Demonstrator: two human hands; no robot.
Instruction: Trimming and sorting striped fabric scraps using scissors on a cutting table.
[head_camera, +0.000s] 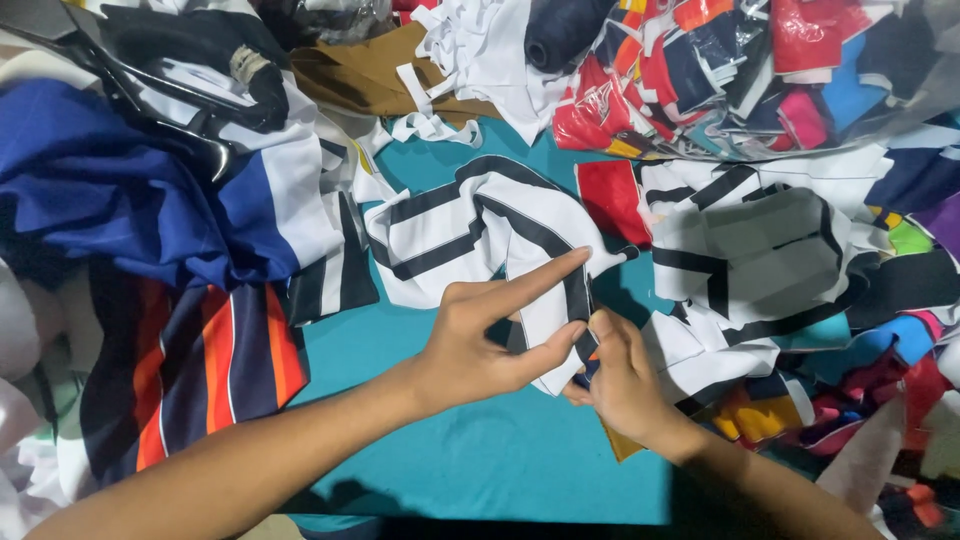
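A white fabric cut-out with black edging, shaped like a large digit, lies on the teal table. My left hand pinches its lower end between thumb and fingers, with the index finger stretched out over the strip. My right hand grips the same lower end from the right, fingers curled on the black-edged tip. The two hands touch around the strip.
A blue and white garment and an orange, navy striped one lie left. Black scissors rest on top at the upper left. A clear bag of coloured scraps sits top right, more black-and-white cut-outs right.
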